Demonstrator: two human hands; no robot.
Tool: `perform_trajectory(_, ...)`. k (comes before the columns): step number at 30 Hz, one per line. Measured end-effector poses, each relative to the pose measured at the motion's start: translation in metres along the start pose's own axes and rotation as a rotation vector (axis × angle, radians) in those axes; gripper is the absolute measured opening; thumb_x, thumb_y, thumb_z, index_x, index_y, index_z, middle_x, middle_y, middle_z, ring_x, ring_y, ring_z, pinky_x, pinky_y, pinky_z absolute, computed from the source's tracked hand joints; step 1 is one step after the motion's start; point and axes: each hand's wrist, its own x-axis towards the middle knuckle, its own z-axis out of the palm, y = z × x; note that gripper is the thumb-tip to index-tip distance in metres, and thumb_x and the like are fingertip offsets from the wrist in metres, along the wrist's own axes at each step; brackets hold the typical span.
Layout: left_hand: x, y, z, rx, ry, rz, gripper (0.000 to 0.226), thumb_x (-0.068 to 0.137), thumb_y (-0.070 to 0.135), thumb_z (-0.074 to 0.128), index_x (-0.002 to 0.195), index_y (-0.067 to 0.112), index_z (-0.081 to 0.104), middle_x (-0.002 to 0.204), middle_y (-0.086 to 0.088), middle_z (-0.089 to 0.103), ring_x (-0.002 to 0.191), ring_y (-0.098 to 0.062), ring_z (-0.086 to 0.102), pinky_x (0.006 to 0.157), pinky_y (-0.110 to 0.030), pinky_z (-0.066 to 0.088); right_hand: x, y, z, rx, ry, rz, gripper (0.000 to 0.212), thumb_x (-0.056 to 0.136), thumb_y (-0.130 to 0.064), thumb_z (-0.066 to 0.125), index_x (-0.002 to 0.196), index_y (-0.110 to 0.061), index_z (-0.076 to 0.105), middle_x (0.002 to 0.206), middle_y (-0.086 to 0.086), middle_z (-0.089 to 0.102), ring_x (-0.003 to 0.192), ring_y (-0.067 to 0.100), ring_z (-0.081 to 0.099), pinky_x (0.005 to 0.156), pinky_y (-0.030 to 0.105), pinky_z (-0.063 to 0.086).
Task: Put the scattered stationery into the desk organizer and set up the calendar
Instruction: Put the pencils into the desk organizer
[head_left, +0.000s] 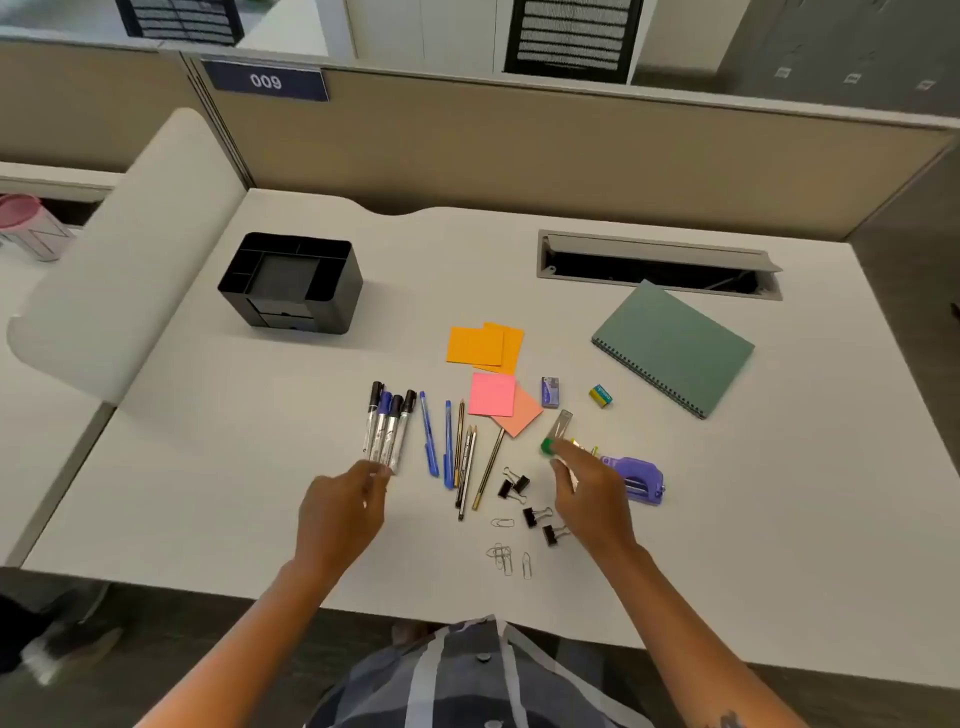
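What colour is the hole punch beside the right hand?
Purple hole punch, with a metal base; seen in the head view.

Both bare forearms reach forward from the bottom edge of the view, angled inward so that the hands sit fairly near each other ahead of the torso. The left hand (340, 512) is seen back up, wrist straight, its fingers curled forward and pinched together at the tips, where they are closed on the near ends of several markers (387, 428) that fan away from it. The right hand (589, 491), a little farther forward and to the right of the left, is also back up, its fingers bunched and pointing forward and leftward; whether they grip anything cannot be told through the blur.
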Motion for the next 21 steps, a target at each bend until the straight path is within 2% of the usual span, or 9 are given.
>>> perform_trajectory(3, -0.013, 0.013, 0.009, -0.017, -0.117, -0.043, 0.029, 0.105, 0.042, 0.054, 0.116, 0.021, 0.071, 0.082, 0.009, 0.075, 0.067, -0.007, 0.068, 0.063, -0.019, 0.054, 0.006, -0.008, 0.009, 0.113, -0.089, 0.109, 0.018, 0.096, -0.011, 0.069, 0.112, -0.010, 0.077, 0.104, 0.002, 0.079, 0.094, 0.012, 0.073, 0.088, 0.033, 0.062)
perform_trajectory(6, -0.028, 0.026, 0.018, -0.022, -0.195, -0.100, 0.030, 0.105, 0.044, 0.054, 0.119, 0.023, 0.071, 0.092, 0.010, 0.076, 0.076, -0.007, 0.068, 0.066, -0.009, 0.041, 0.014, -0.020, 0.024, 0.155, -0.216, 0.227, 0.012, 0.094, -0.012, 0.072, 0.105, -0.011, 0.077, 0.098, 0.000, 0.077, 0.087, 0.009, 0.069, 0.081, 0.023, 0.059)
perform_trajectory(9, -0.035, 0.031, 0.021, -0.021, -0.230, -0.124, 0.030, 0.105, 0.046, 0.053, 0.119, 0.026, 0.071, 0.093, 0.012, 0.077, 0.078, -0.008, 0.070, 0.067, -0.008, 0.041, 0.027, -0.029, 0.035, 0.144, -0.255, 0.295, 0.008, 0.091, -0.013, 0.077, 0.099, -0.011, 0.077, 0.091, 0.001, 0.075, 0.079, 0.007, 0.065, 0.067, 0.011, 0.047)
perform_trajectory(11, -0.040, 0.036, 0.020, -0.026, -0.236, -0.133, 0.029, 0.105, 0.046, 0.053, 0.118, 0.027, 0.071, 0.093, 0.014, 0.076, 0.078, -0.007, 0.070, 0.067, -0.009, 0.042, 0.037, -0.033, 0.042, 0.124, -0.249, 0.317, 0.002, 0.090, -0.011, 0.077, 0.091, -0.011, 0.075, 0.084, 0.000, 0.072, 0.070, 0.004, 0.062, 0.061, 0.013, 0.044)
perform_trajectory(13, -0.041, 0.038, 0.018, -0.041, -0.226, -0.134, 0.028, 0.105, 0.045, 0.053, 0.118, 0.027, 0.071, 0.093, 0.014, 0.076, 0.078, -0.006, 0.070, 0.068, -0.009, 0.042, 0.049, -0.037, 0.050, 0.090, -0.236, 0.336, 0.008, 0.090, -0.008, 0.075, 0.083, -0.008, 0.072, 0.078, 0.002, 0.070, 0.064, 0.005, 0.060, 0.054, 0.016, 0.044)
perform_trajectory(16, -0.040, 0.037, 0.015, -0.056, -0.205, -0.136, 0.026, 0.105, 0.044, 0.055, 0.115, 0.028, 0.072, 0.090, 0.015, 0.075, 0.075, -0.005, 0.069, 0.068, -0.011, 0.046, 0.066, -0.040, 0.063, 0.057, -0.194, 0.374, 0.017, 0.086, -0.012, 0.080, 0.076, -0.008, 0.068, 0.077, 0.005, 0.068, 0.070, 0.018, 0.065, 0.059, 0.030, 0.054)
perform_trajectory(21, -0.031, 0.021, 0.008, -0.115, -0.173, -0.130, 0.023, 0.104, 0.042, 0.058, 0.113, 0.027, 0.073, 0.086, 0.017, 0.075, 0.073, -0.004, 0.069, 0.070, -0.022, 0.057, 0.073, -0.048, 0.083, -0.033, -0.177, 0.413, 0.020, 0.087, -0.022, 0.081, 0.092, -0.008, 0.068, 0.090, 0.008, 0.071, 0.083, 0.025, 0.070, 0.064, 0.031, 0.054)
